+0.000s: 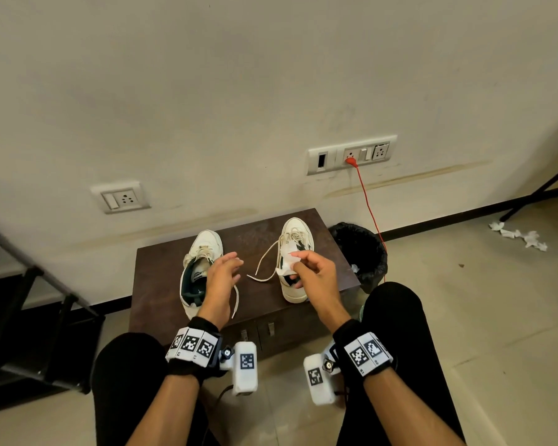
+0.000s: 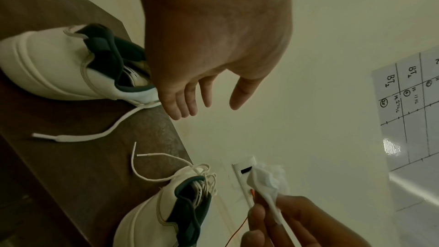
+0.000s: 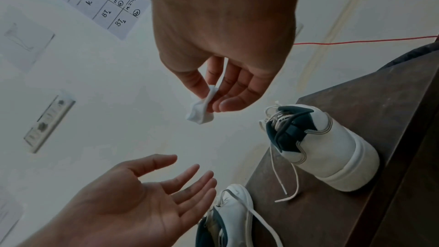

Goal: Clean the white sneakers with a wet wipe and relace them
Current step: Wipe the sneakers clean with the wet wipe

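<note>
Two white sneakers with dark green collars stand on a dark wooden cabinet point(image 1: 161, 284), toes toward the wall. The left sneaker point(image 1: 200, 252) and the right sneaker point(image 1: 298, 235) both have loose laces point(image 1: 261, 262) trailing on the top. My right hand point(image 1: 306, 265) hovers over the right sneaker and pinches a crumpled white wet wipe point(image 1: 287, 257) between thumb and fingers; the wet wipe point(image 3: 202, 110) hangs below the fingertips. My left hand point(image 1: 226, 268) floats above the left sneaker with fingers point(image 2: 187, 100) straight and spread, holding nothing.
A black-lined waste bin point(image 1: 361, 249) stands right of the cabinet. A red cable point(image 1: 368, 204) runs from a wall socket point(image 1: 351, 154) down beside it. Crumpled white tissues point(image 1: 519, 236) lie on the floor at right. A dark metal rack point(image 1: 29, 300) stands at left.
</note>
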Available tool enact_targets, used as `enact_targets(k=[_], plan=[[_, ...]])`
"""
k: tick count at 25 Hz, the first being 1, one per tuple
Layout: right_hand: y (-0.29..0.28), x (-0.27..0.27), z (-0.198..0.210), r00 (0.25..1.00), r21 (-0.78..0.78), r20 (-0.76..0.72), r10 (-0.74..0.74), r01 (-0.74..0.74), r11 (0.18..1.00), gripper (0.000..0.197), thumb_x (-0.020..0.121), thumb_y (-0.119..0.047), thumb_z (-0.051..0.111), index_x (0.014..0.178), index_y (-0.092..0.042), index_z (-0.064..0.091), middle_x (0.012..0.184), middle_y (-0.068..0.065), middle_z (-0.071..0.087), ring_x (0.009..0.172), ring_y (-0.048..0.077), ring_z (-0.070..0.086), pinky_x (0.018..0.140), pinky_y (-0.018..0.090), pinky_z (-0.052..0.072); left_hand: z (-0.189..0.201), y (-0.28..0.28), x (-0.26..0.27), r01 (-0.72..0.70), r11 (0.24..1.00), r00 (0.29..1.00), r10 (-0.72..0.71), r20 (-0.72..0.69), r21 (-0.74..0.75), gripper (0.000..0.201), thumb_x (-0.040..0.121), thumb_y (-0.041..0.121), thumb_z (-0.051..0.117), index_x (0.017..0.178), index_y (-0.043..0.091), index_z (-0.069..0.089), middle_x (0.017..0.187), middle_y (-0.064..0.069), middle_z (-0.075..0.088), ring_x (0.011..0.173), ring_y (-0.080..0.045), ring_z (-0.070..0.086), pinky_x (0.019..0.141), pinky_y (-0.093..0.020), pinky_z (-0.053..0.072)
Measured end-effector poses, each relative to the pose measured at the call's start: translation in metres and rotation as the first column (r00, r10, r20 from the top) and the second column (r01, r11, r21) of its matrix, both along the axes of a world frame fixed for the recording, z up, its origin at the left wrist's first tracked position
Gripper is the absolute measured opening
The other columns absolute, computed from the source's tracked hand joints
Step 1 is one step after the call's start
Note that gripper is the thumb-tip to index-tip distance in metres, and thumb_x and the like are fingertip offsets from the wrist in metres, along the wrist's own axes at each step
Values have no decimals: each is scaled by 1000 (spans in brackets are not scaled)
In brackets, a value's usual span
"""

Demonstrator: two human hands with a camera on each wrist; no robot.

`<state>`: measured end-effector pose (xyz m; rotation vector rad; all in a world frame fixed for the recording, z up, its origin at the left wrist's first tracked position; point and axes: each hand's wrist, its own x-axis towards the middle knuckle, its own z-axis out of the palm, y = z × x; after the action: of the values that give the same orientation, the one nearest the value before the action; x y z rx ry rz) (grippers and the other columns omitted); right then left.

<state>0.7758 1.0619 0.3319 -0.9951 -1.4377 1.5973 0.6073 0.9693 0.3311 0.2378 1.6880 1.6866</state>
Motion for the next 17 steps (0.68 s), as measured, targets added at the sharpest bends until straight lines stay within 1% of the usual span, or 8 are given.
enact_targets(k=[3,7,9,10,12,13,15,17], plan=[[-6,2,5,998,-92,-55,-36,30,995,26,96,5,64,89,-17,78,88,-5,80,80,18,72,57,25,57,-3,-11,-5,-39,999,999,39,-2,-16,22,97,5,59,113,16,69,131,-12,66,128,-25,60,113,-42,47],[-5,1,8,989,-276,-124,-75,38,960,13,94,1,69,90,-8,78,100,11,77,80,21,70,56,24,56,-17,-22,-12,-104,990,994,107,29,-100,31,97,5,60,126,7,67,131,-10,63,122,-21,59,102,-34,48],[-5,-1,7,988,-342,-141,-69,17,939,8,94,-2,71,96,-6,77,101,15,75,83,22,69,57,24,56,-22,-24,-12,-120,983,991,127,42,-141,20,96,6,62,114,12,68,126,-8,62,109,-15,59,95,-32,47],[-5,-3,6,987,-364,-148,-60,2,931,8,94,-3,72,99,-5,77,101,16,75,85,22,70,58,25,57,-24,-25,-12,-122,980,990,131,44,-157,17,95,7,63,109,15,67,121,-6,63,103,-12,59,94,-32,47],[-7,-8,4,988,-386,-150,-30,-30,922,8,93,-4,73,101,-5,77,101,16,76,88,23,71,61,25,58,-27,-24,-8,-111,979,993,116,16,-174,20,95,8,63,114,15,65,117,-3,63,102,-12,58,99,-34,48],[-8,-11,2,989,-392,-148,-17,-42,919,9,93,-5,73,101,-6,77,101,15,76,87,22,71,62,25,58,-29,-24,-7,-100,978,995,96,-35,-185,26,95,10,63,120,13,65,120,-4,62,107,-15,58,103,-37,48],[-9,-14,-2,991,-400,-135,-4,-51,915,9,95,-6,73,103,-9,77,98,11,77,80,16,70,61,24,57,-32,-26,-4,-113,961,965,46,-257,-254,34,94,16,64,129,13,63,130,-6,59,119,-22,57,111,-43,44],[-10,-18,-8,993,-412,-117,3,-51,910,13,96,-8,73,108,-8,77,98,9,77,78,13,69,60,23,56,-33,-29,-6,-174,913,848,-51,-528,-369,35,93,22,66,127,15,65,135,-8,57,129,-27,54,117,-45,35]])
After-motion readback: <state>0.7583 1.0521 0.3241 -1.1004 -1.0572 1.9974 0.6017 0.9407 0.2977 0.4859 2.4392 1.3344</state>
